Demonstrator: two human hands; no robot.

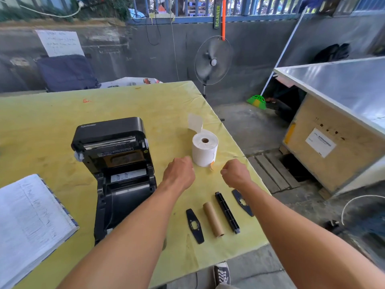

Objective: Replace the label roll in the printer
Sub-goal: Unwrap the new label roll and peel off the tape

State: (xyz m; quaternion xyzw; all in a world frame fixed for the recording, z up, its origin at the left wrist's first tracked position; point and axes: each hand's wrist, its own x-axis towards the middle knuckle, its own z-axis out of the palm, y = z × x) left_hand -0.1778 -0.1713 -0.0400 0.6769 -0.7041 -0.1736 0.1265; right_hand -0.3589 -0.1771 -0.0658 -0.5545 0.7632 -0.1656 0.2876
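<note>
Yellow table (52, 122): white label roll (204, 150) upright, tail loose; both hands' fingers curled, empty.

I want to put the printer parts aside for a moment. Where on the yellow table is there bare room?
The widest bare patch lies behind the open printer, toward the far edge of the table. Another lies left of it, beyond the notebook. The right front corner is crowded: new label roll, empty core, black spindle, two guide plates and both hands.

Both forearms bare, no sleeves, no watch or rings on the hands; one dark canvas sneaker (222, 275) with white laces.
</note>
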